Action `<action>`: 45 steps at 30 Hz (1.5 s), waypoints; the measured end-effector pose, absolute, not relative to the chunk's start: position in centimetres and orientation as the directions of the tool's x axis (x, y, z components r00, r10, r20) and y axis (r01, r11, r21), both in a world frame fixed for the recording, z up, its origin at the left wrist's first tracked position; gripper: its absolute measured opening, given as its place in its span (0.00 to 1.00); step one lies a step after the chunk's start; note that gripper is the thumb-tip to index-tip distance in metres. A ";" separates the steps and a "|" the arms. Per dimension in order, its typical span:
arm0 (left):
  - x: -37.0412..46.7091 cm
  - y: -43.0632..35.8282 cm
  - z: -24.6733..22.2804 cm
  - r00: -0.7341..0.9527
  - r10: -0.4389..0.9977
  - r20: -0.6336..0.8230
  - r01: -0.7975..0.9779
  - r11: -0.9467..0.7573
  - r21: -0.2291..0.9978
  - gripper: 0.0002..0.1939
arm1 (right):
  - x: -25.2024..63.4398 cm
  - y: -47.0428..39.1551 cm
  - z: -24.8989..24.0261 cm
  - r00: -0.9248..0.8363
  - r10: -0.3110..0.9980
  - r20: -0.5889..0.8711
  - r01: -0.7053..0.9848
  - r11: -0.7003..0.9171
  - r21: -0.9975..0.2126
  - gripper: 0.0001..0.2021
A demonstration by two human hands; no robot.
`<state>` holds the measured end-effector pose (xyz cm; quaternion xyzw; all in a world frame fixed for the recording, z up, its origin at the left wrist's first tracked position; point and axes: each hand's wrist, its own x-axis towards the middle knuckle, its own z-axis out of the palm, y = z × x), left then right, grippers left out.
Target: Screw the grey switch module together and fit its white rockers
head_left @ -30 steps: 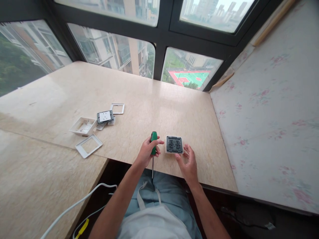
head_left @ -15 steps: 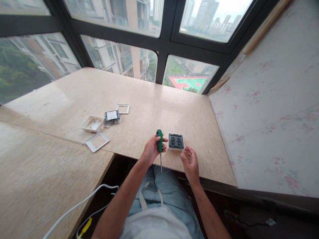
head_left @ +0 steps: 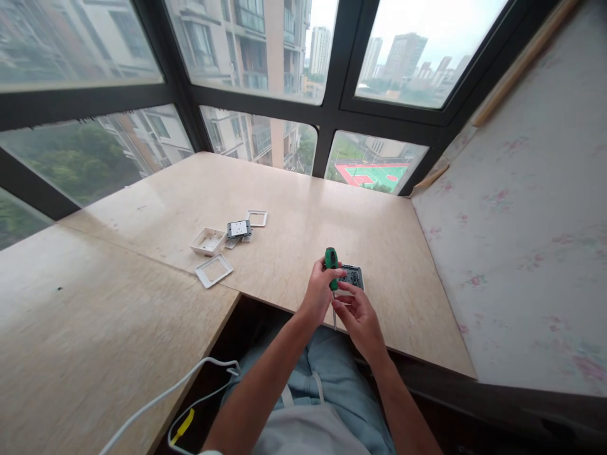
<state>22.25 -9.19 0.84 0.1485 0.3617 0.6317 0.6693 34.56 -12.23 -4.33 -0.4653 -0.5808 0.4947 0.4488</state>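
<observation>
A screwdriver (head_left: pixel 331 262) with a green handle points its metal shaft down toward the counter's front edge. My left hand (head_left: pixel 320 291) is wrapped round the handle. My right hand (head_left: pixel 358 316) is at the shaft, just below the handle, its thumb and fingers curled close to the metal; whether they pinch it is too small to tell. Behind both hands, a square device with a dark grey face (head_left: pixel 353 276) lies on the counter, partly hidden by the fingers and handle.
On the left of the counter (head_left: pixel 294 221) lie a white box (head_left: pixel 207 241), a socket module (head_left: pixel 239 229) and two white frames (head_left: pixel 214 271) (head_left: pixel 257 218). A white cable (head_left: pixel 156 399) hangs at the lower left. A papered wall (head_left: pixel 516 253) stands right.
My right hand has moved left to the screwdriver's shaft. My left hand and the screwdriver are now in front of the square device. The camera view has shifted.
</observation>
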 end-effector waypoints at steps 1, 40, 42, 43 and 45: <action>22.5 -9.3 1.0 -0.066 0.954 -0.292 -0.748 0.146 0.648 0.26 | 34.4 -12.0 -4.3 -0.150 0.987 0.048 0.099 0.064 -0.993 0.26; 8.2 -6.9 -3.9 -0.540 0.842 -0.006 0.076 0.056 0.995 0.16 | 49.1 -1.5 -6.0 0.305 0.952 0.000 0.633 -0.202 -0.747 0.33; 5.8 -6.7 -4.2 -0.581 0.811 0.066 0.345 0.172 0.923 0.17 | 50.3 -1.3 -6.7 0.332 0.943 0.007 0.690 -0.238 -0.683 0.34; 4.7 -6.5 -4.3 -0.588 0.803 0.097 0.459 0.233 0.858 0.17 | 50.7 -1.3 -7.0 0.334 0.943 0.011 0.711 -0.244 -0.660 0.33; 2.6 -5.9 -4.5 -0.596 0.789 0.146 0.552 0.271 0.789 0.17 | 51.3 -1.2 -7.5 0.321 0.947 0.030 0.747 -0.233 -0.623 0.33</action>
